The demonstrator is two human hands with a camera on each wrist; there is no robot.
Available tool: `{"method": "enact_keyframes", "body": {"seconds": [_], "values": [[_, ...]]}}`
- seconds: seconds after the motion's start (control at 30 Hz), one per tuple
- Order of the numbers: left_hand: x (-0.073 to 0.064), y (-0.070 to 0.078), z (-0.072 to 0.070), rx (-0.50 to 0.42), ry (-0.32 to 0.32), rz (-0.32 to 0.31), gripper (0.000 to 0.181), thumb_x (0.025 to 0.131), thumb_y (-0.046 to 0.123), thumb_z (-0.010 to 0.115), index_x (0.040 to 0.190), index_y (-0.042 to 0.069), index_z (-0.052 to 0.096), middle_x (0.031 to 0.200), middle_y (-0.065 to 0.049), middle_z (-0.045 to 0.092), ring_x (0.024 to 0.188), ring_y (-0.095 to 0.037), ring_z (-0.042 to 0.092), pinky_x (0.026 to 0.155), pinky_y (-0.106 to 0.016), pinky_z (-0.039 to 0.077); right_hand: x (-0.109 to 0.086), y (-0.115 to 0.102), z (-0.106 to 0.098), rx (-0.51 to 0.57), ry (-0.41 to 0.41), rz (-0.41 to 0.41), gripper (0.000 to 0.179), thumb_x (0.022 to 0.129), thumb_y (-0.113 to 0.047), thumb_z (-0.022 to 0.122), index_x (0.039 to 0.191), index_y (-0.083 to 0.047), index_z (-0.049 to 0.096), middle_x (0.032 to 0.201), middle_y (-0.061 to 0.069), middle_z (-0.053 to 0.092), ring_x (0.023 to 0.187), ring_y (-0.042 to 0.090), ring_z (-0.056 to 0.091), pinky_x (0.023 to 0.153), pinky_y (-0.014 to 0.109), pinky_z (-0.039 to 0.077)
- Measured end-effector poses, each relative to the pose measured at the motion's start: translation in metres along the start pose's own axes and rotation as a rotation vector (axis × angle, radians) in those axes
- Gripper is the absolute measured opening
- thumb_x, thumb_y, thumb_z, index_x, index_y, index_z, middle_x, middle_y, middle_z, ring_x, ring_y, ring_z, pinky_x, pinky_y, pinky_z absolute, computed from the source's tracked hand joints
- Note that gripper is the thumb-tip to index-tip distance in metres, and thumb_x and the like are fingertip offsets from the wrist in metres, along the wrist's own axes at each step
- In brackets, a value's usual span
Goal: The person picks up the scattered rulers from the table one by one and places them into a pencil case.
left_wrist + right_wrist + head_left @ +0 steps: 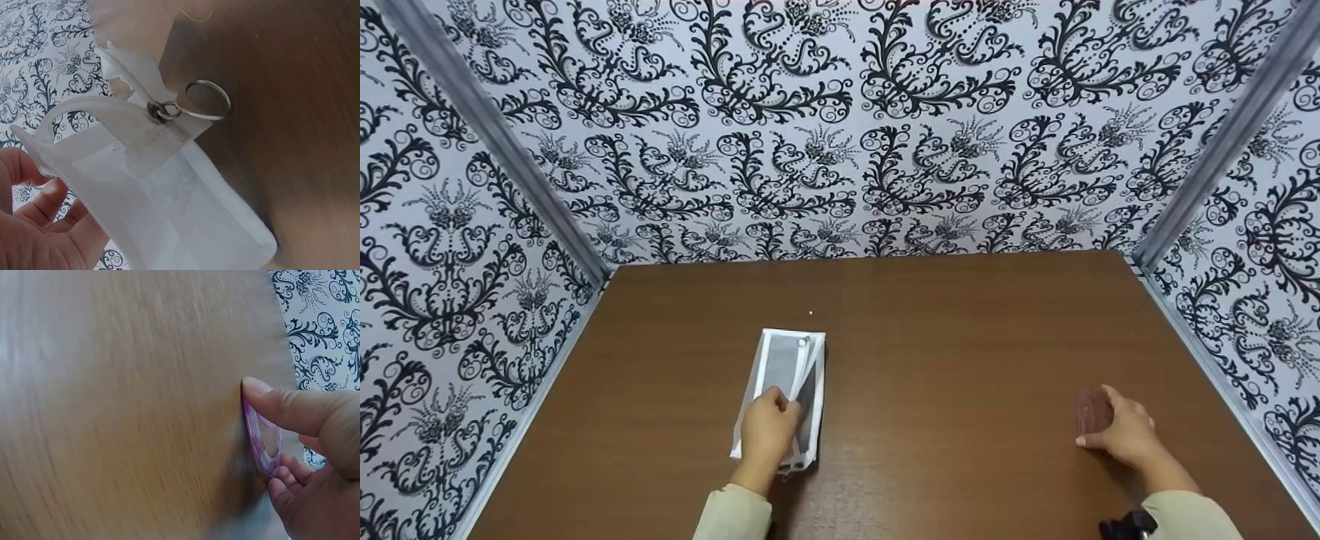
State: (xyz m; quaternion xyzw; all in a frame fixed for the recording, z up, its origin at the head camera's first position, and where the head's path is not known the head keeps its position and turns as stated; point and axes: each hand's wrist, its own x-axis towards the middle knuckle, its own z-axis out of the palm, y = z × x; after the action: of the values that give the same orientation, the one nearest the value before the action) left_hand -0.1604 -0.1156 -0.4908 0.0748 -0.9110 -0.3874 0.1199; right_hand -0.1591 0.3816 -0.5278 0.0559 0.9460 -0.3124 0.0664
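Note:
A see-through mesh zip pouch (781, 360) with white trim lies on the left half of the table. My left hand (769, 431) pinches the pouch's edge near its front end, and the top gapes beside the zip. In the left wrist view, a metal ring (209, 100) hangs from the zip pull, and the thumb (25, 169) is at the pouch's rim. Far to the right, my right hand (1129, 431) grips a flat, rounded, reddish-brown piece (1093, 412) between thumb and fingers. Up close, this piece (261, 433) shows pink-purple and whitish markings; its kind is unclear.
The brown wooden table (930, 360) is enclosed by patterned black-and-white walls (855, 135) at the back and sides. A tiny pale speck (811, 313) lies behind the pouch. A dark object (1126, 525) is by the right sleeve (1189, 517).

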Motion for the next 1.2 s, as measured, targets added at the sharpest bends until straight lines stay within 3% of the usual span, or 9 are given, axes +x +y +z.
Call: {"method": "enact_keyframes", "body": {"seconds": [0.27, 0.6, 0.77, 0.83, 0.97, 1.2], "values": [[0.001, -0.001, 0.001, 0.002, 0.009, 0.011, 0.018, 0.075, 0.006, 0.058, 0.063, 0.010, 0.046, 0.056, 0.001, 0.041, 0.052, -0.016, 0.040, 0.049, -0.031, 0.034, -0.003, 0.007, 0.003, 0.066, 0.037, -0.013, 0.103, 0.066, -0.018, 0.085, 0.142, 0.011, 0.022, 0.136, 0.048, 0.023, 0.125, 0.065, 0.016, 0.099, 0.072, 0.012], [0.000, 0.002, -0.004, 0.009, 0.015, 0.004, 0.017, 0.075, 0.006, 0.058, 0.063, 0.010, 0.046, 0.056, 0.000, 0.044, 0.054, -0.017, 0.042, 0.050, -0.032, 0.036, -0.004, 0.003, 0.002, 0.181, 0.019, 0.052, 0.091, 0.073, -0.008, 0.078, 0.143, 0.009, 0.023, 0.139, 0.045, 0.014, 0.128, 0.064, 0.003, 0.101, 0.072, 0.004], [0.000, 0.000, -0.003, -0.007, 0.007, -0.011, 0.020, 0.075, 0.005, 0.058, 0.062, 0.011, 0.044, 0.057, 0.001, 0.040, 0.052, -0.016, 0.038, 0.049, -0.030, 0.032, -0.006, 0.002, 0.001, 0.266, 0.002, 0.088, 0.092, 0.078, -0.005, 0.075, 0.147, 0.007, 0.016, 0.141, 0.045, 0.008, 0.129, 0.062, -0.001, 0.103, 0.072, 0.004], [0.000, 0.000, -0.003, -0.004, 0.013, -0.010, 0.021, 0.075, 0.005, 0.058, 0.062, 0.011, 0.043, 0.057, 0.001, 0.040, 0.051, -0.016, 0.038, 0.049, -0.030, 0.032, -0.007, 0.001, 0.001, 0.295, -0.013, 0.092, 0.092, 0.080, -0.003, 0.072, 0.148, 0.007, 0.011, 0.140, 0.045, 0.009, 0.130, 0.061, 0.002, 0.104, 0.071, 0.009], [0.000, -0.001, -0.004, 0.013, 0.031, 0.002, 0.019, 0.074, 0.006, 0.059, 0.062, 0.011, 0.045, 0.056, 0.000, 0.044, 0.052, -0.016, 0.040, 0.049, -0.031, 0.034, -0.008, -0.002, 0.000, 0.303, -0.023, 0.092, 0.089, 0.083, 0.000, 0.069, 0.148, 0.008, 0.009, 0.135, 0.041, 0.022, 0.125, 0.058, 0.022, 0.103, 0.067, 0.023], [0.001, 0.000, -0.004, 0.025, 0.028, -0.001, 0.017, 0.074, 0.008, 0.059, 0.062, 0.011, 0.046, 0.057, -0.001, 0.046, 0.053, -0.017, 0.042, 0.049, -0.033, 0.035, -0.007, -0.005, 0.002, 0.370, -0.013, 0.143, 0.083, 0.084, 0.002, 0.063, 0.148, 0.008, 0.010, 0.133, 0.040, 0.030, 0.119, 0.050, 0.034, 0.105, 0.065, 0.023]]}}
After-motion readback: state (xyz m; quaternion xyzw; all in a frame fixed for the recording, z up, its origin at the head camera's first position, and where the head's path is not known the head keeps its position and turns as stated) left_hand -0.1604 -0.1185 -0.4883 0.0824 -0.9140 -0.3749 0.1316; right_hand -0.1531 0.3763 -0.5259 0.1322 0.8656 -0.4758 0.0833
